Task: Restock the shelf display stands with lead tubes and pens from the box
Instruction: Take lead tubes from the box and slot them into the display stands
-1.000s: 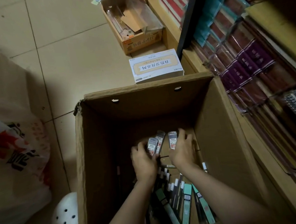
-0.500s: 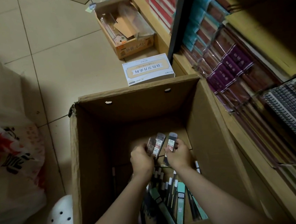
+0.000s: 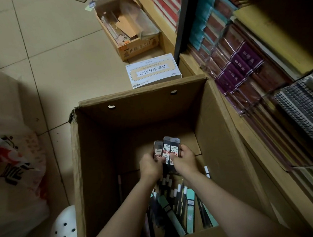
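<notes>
Head view is looking down onto a tiled floor (image 3: 58, 51), where a tall open cardboard box (image 3: 98, 178) is standing beside a wooden shelf (image 3: 232, 124) that is running along the right and carrying wrapped notebooks (image 3: 240, 64) and spiral-bound pads (image 3: 307, 111). A printed plastic bag (image 3: 11, 174) is lying to the left of the box, and a white perforated shoe (image 3: 64, 234) is showing at the box's near left corner. Beyond the box, a white printed carton (image 3: 153, 70) is sitting on the floor just behind its far wall, with a smaller open carton (image 3: 137, 47) of oddments farther back against the shelf. Both forearms are reaching down into the box. On its bottom, pens (image 3: 174, 200) and long packets are lying in a loose heap beneath the arms. Above the heap, the left hand (image 3: 150, 166) and right hand (image 3: 185, 160) are meeting side by side, each with fingers curled around the lower ends of three lead tubes (image 3: 168, 150). These dark tubes with red and white labels are standing together as a fan, their tops sticking out past the fingertips toward the box's far wall, the left hand pinching the leftmost one and the right hand gripping the rightmost, the middle tube being pressed between them.
</notes>
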